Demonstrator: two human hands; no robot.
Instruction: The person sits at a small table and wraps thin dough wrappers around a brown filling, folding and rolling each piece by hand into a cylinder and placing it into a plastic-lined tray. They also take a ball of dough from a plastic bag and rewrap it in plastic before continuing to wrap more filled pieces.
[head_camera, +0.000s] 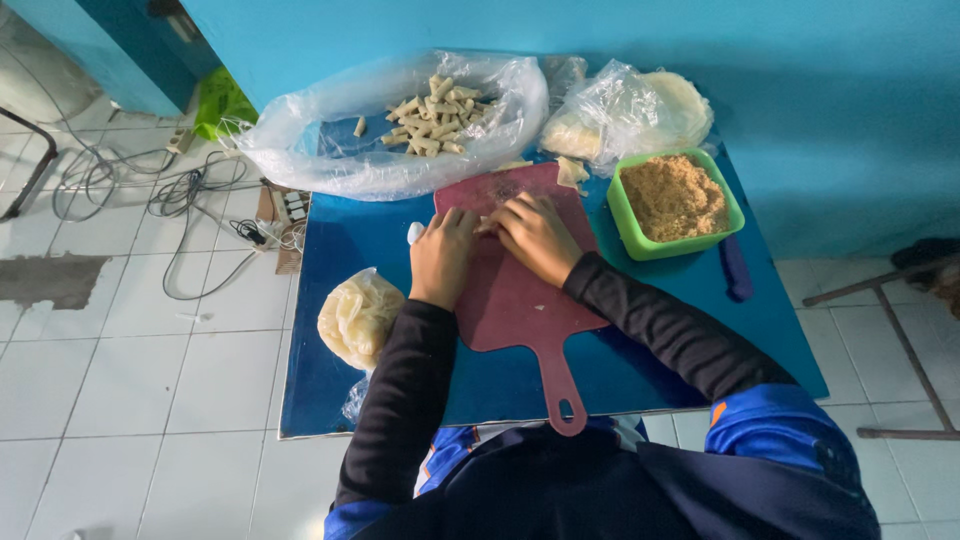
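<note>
A small pale roll (487, 226) is pressed between the left hand (443, 256) and right hand (537, 237), fingers curled over it at the far end of the red cutting board (520, 300) mid-table; whether it is truly gripped cannot be told. Many finished rolls (433, 115) are already piled in the open clear bag (330, 150) at the table's (330, 400) far left edge. Crumbly filling (672, 195) remains heaped in the green tub (630, 225) at the far right, wrappers are bagged beside it (620, 115) and at the left edge (357, 318), so plenty seems left.
</note>
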